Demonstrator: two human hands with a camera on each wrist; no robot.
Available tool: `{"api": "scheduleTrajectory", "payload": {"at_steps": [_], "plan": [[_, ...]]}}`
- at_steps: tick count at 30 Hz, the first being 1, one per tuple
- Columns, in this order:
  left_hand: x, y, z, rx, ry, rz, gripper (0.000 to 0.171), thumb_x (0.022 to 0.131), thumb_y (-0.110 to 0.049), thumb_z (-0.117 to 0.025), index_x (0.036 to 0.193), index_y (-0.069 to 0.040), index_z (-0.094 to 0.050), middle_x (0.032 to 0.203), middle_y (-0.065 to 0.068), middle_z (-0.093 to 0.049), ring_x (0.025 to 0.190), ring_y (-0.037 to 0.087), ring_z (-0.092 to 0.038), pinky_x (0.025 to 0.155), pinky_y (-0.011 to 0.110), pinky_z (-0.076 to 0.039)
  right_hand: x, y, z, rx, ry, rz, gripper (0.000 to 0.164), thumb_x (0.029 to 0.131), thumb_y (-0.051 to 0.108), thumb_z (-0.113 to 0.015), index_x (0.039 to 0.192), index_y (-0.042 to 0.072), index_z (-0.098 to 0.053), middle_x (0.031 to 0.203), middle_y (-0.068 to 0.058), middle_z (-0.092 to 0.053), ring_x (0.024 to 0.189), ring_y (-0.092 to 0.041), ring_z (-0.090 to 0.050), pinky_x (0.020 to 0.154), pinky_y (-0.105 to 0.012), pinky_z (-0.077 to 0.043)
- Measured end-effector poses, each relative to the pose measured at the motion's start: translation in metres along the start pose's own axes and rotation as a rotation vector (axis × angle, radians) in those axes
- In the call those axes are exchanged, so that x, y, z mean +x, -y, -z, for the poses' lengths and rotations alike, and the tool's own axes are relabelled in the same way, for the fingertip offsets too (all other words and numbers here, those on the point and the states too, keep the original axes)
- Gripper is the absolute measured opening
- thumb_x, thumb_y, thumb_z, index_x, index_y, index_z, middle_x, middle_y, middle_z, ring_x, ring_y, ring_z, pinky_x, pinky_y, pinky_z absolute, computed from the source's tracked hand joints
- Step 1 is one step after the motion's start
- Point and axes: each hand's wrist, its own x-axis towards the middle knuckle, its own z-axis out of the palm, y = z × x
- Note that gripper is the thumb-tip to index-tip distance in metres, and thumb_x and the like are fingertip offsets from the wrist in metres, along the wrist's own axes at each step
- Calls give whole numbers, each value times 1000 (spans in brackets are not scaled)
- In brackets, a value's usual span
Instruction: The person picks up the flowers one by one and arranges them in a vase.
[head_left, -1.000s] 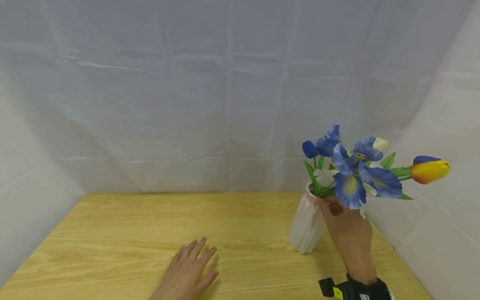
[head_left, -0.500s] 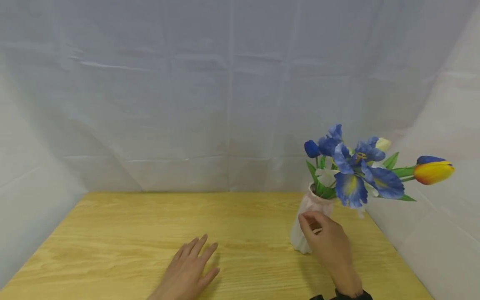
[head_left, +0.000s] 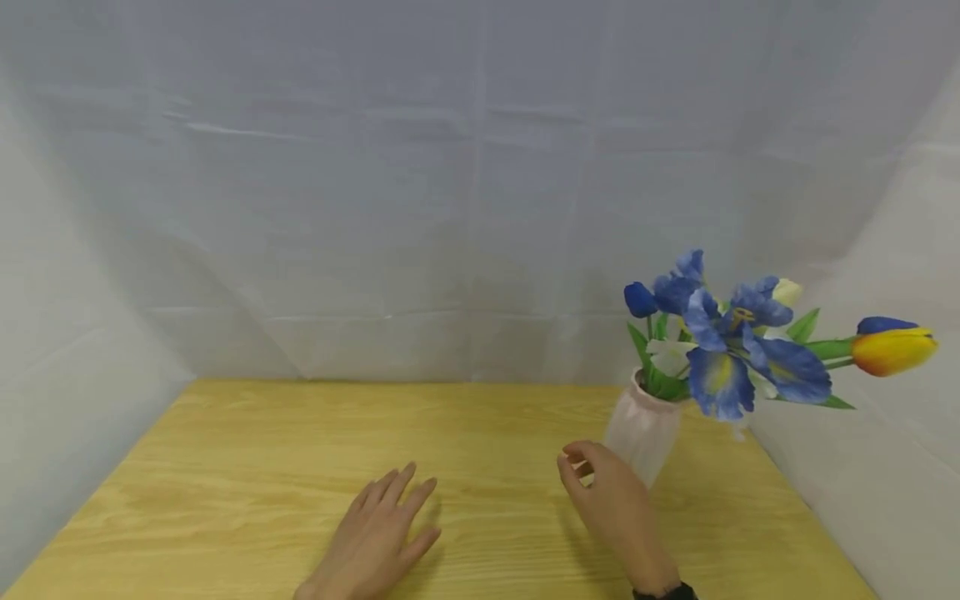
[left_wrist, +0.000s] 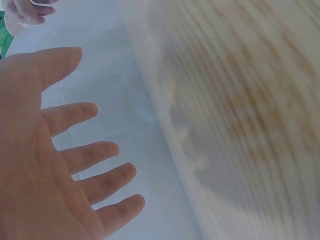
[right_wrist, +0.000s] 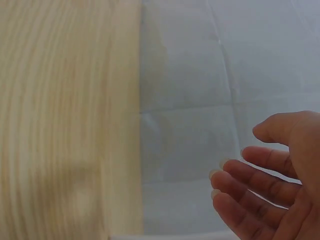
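A pale pinkish-white vase (head_left: 642, 431) with a ribbed surface stands at the right of the wooden table. Out of its mouth spreads a bunch of flowers: blue irises (head_left: 722, 382), a blue tulip bud (head_left: 639, 299), white blooms and, leaning far right, a yellow-orange tulip (head_left: 894, 351). My right hand (head_left: 611, 498) is in front of the vase, overlapping its lower part; its fingers are loosely bent and hold nothing, as the right wrist view also shows. Spread and relaxed, the fingers of my left hand (head_left: 378, 533) hover over the front of the table, casting a shadow, with nothing held.
The wooden table (head_left: 300, 433) reaches back to a pale sheet (head_left: 375, 208) hung behind it. More sheeting (head_left: 60, 358) encloses the left and right sides. At its right edge the table lies close to the vase.
My right hand has come away from the flowers at the vase's mouth and drawn left and toward me. The left hand has hardly moved. The whole view has shifted slightly.
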Motion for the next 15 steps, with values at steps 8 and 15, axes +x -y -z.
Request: {"api": "scheduleTrajectory", "payload": {"at_steps": [8,15], "plan": [[-3,3,3,30,-6,33,53,90,-41,-64,134,-12,-56,140,19,-45,125,40,-43,100,58,-37,-4,7,-24,-14,71,120,37,94,33,-62,125,12,-61,128,-10,-56,110,-31,-57,84,-46,-52],[-3,4,4,39,-10,48,53,91,-42,-63,134,-12,-55,141,19,-45,126,40,-42,102,57,-36,-9,11,-38,-76,91,210,48,93,34,-64,134,11,-55,140,-18,-45,122,-40,-46,88,-57,-48]]}}
